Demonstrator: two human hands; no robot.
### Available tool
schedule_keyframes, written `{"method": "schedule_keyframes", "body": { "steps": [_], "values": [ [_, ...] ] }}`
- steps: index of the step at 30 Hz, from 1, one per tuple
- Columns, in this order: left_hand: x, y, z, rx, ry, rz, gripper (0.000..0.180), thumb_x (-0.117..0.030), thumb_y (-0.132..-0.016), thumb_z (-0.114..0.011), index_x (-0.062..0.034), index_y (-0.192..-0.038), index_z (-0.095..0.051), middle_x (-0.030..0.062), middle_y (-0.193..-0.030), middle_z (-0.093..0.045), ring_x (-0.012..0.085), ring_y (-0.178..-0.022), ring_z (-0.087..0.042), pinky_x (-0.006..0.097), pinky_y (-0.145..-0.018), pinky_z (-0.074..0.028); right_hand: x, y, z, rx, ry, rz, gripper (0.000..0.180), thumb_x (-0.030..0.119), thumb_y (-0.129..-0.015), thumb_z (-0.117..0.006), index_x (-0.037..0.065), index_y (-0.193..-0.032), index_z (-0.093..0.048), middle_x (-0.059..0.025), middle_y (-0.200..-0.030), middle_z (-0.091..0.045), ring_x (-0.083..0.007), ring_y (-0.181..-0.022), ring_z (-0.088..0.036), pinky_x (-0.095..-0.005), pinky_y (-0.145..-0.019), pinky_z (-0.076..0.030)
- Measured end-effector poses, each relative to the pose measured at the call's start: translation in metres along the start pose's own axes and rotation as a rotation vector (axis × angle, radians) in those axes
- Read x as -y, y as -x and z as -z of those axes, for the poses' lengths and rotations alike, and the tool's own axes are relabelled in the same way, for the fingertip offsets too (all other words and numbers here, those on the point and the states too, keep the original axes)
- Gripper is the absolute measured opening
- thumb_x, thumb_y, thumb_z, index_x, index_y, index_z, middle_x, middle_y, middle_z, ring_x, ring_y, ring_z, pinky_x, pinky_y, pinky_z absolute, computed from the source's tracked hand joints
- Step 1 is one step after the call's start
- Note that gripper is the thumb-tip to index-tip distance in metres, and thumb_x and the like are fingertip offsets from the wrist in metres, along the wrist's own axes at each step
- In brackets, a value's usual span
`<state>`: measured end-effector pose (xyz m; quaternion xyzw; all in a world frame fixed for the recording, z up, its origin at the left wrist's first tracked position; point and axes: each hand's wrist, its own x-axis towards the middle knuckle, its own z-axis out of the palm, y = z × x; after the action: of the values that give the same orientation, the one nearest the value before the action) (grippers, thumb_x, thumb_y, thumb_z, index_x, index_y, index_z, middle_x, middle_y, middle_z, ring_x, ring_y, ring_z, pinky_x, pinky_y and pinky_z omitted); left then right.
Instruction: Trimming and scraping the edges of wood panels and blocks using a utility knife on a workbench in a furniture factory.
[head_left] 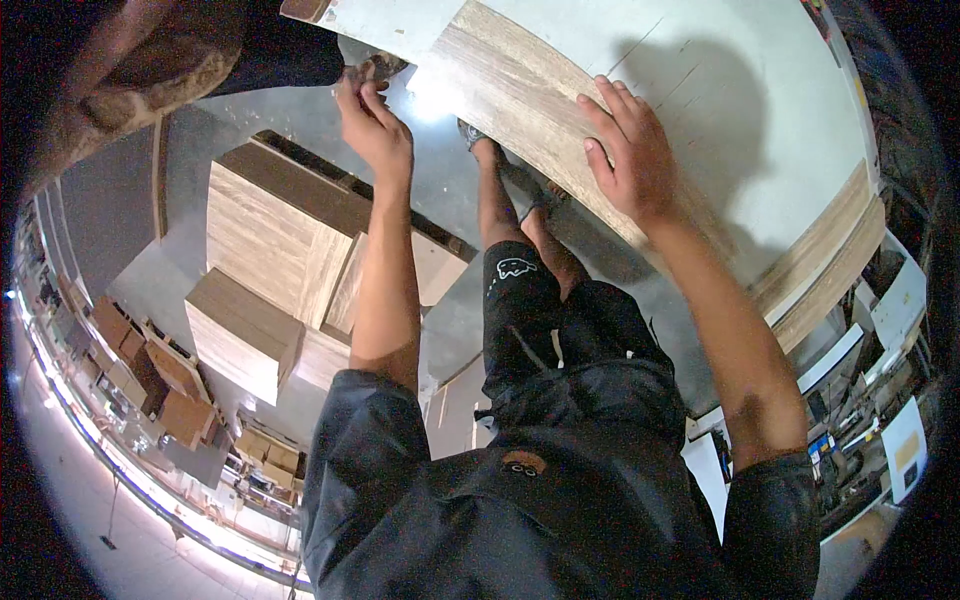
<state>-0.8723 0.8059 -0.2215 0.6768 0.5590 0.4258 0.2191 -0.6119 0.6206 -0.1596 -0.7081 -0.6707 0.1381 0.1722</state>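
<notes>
My right hand (632, 150) is open, fingers a little apart, over a pale wood-grain board (520, 75). I cannot tell whether it touches the board, which lies along the near side of a white work surface (740, 180). My left hand (377, 130) is raised off to the left of that surface, its fingers curled and thumb bent in. Whatever sits between those fingertips, if anything, is too small to make out.
Stacked wood-grain panels or boxes (265, 230) stand on the floor at the left. Further wood-grain strips (815, 260) lie at the right end of the surface. A person's dark clothed leg (285, 55) is at the upper left. Brown cartons (175, 385) stand beyond.
</notes>
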Motion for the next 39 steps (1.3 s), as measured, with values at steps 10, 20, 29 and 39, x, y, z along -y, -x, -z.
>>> {"method": "schedule_keyframes", "body": {
  "steps": [10,20,29,39],
  "values": [
    [-0.035,0.105,-0.001,0.260,-0.011,-0.234,0.053,0.005,-0.086,-0.054,-0.0045,-0.137,-0.066,0.0153,-0.104,-0.072,0.0330,-0.090,-0.061,0.043,-0.085,-0.049,-0.001,0.005,-0.006,-0.135,0.061,0.088,0.054,0.009,-0.087,-0.070,0.015,-0.140,-0.061,-0.0135,-0.151,-0.053,-0.0349,-0.139,-0.050,-0.0467,-0.116,-0.042],
    [-0.116,0.310,-0.005,0.655,0.203,-0.439,0.042,-0.004,-0.084,-0.062,-0.0186,-0.121,-0.075,0.0034,-0.109,-0.073,0.0255,-0.093,-0.065,0.041,-0.085,-0.050,-0.006,0.003,-0.018,-0.118,-0.059,0.002,0.045,0.017,-0.099,-0.062,0.022,-0.143,-0.059,-0.0060,-0.158,-0.046,-0.0310,-0.144,-0.043,-0.0500,-0.118,-0.035],
    [-0.059,0.171,0.124,0.194,0.017,0.218,0.049,-0.008,-0.108,-0.051,-0.0047,-0.156,-0.041,0.0134,-0.109,-0.075,0.0178,-0.083,-0.067,0.032,-0.079,-0.055,0.037,0.092,0.053,0.111,0.180,-0.026,0.083,0.063,-0.085,-0.071,0.015,-0.151,-0.052,-0.0150,-0.164,-0.035,-0.0401,-0.152,-0.030,-0.0610,-0.126,-0.017],
    [-0.068,0.228,0.230,0.141,-0.092,0.202,0.052,-0.009,-0.108,-0.052,-0.0029,-0.157,-0.038,0.0118,-0.103,-0.071,0.0159,-0.084,-0.064,0.030,-0.078,-0.053,0.031,0.142,0.050,0.164,0.337,-0.101,0.065,0.024,-0.092,-0.070,0.008,-0.152,-0.048,-0.0234,-0.158,-0.044,-0.0460,-0.142,-0.047,-0.0540,-0.116,-0.043]
  ]
}}
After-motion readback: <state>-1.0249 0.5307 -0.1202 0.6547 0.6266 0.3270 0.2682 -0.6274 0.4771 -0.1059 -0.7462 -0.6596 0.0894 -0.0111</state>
